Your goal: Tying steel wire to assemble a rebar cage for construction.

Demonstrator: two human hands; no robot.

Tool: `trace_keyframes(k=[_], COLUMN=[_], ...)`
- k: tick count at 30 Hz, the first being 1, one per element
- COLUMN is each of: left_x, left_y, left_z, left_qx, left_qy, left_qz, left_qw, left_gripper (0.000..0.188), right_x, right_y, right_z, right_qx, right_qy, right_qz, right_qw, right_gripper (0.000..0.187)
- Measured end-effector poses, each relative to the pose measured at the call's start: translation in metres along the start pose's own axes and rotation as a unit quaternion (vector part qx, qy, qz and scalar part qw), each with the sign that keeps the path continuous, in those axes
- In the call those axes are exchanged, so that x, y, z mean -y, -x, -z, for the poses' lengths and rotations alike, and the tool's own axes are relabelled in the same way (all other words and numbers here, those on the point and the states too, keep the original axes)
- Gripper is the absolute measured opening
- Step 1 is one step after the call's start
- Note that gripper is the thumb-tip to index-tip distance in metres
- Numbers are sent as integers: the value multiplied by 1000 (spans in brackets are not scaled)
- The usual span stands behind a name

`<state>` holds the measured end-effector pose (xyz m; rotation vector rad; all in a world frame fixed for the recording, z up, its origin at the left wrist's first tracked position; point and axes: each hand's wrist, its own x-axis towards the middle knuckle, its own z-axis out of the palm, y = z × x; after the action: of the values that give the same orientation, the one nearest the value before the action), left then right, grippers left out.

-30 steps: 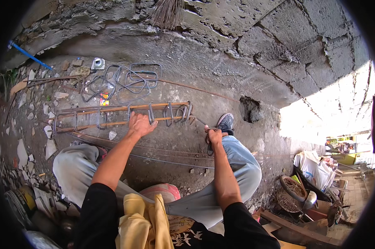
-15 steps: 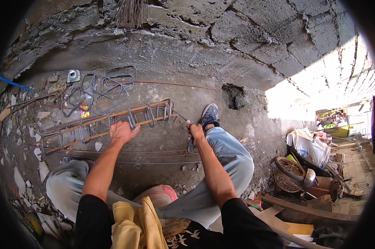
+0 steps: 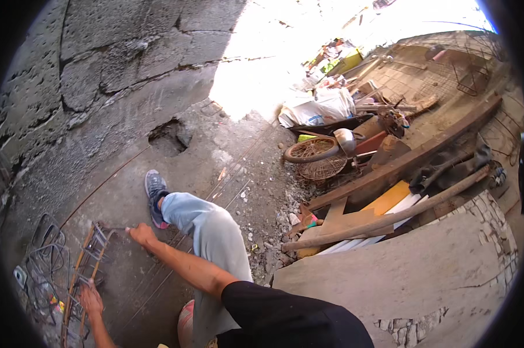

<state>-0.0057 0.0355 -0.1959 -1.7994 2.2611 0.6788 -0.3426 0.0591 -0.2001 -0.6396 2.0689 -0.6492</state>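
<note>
A narrow rebar cage [image 3: 101, 253] lies on the ground at the left, made of rusty long bars with grey bent stirrups around them. My left hand [image 3: 90, 298] grips one of its long bars partway along, fingers closed over it. By the cage's far end, my right hand [image 3: 141, 234] is closed on a thin metal rod tool [image 3: 118, 228] that reaches to the end stirrup. Its tip is too small to make out against the bars. Several loose wire stirrups [image 3: 43, 246] lie beside the cage.
A rough block wall [image 3: 140, 64] rises beyond a hole [image 3: 170, 137] in the ground. My shoe [image 3: 156, 194] stands near the cage's end. Rightward are a rusty wheel [image 3: 311, 150], white sacks [image 3: 320, 107], a long wooden beam [image 3: 412, 153] and a broken slab [image 3: 384, 275]. Thin rods lie along the ground.
My view has swung to the right, so the cage and both hands now sit farther left and more of the scrap pile shows. Both hands keep their places at the cage.
</note>
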Motion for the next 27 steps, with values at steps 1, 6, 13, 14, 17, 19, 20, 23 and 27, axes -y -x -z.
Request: trace_keyframes(k=[1, 6, 13, 14, 17, 19, 20, 23, 27], left_x=[0, -72, -59, -64, -62, -58, -60, -61, -65], left_y=[-12, 1, 10, 2, -30, -43, -51, -69, -81], left_z=[-9, 26, -68, -64, -58, -59, -64, -79, -83], left_qx=[-83, -337, 134, 130, 93, 90, 94, 73, 43], left_qy=[18, 258, 791, 852, 931, 952, 952, 936, 913], left_qz=[-16, -20, 374, 348, 307, 291, 290, 344, 406], left_qw=[996, 905, 465, 369, 176, 35, 31, -12, 5], left_gripper=[62, 31, 74, 75, 71, 51, 51, 46, 35], right_x=[-8, -30, 2, 2, 4, 3, 1, -3, -6], right_y=[-15, -42, -12, -9, -10, -13, -14, -16, -22], right_z=[5, 30, 8, 9, 11, 13, 14, 14, 19], right_qx=[-78, -72, 26, 40, 21, 11, 3, 0, 27], right_qy=[-1, -154, -114, -129, -134, -118, -107, -92, -65], right_qz=[39, 17, -24, -23, -29, -23, -21, -28, -15], right_qw=[996, 985, 993, 991, 990, 993, 994, 995, 997], right_gripper=[66, 33, 34, 34, 32, 32, 33, 34, 33])
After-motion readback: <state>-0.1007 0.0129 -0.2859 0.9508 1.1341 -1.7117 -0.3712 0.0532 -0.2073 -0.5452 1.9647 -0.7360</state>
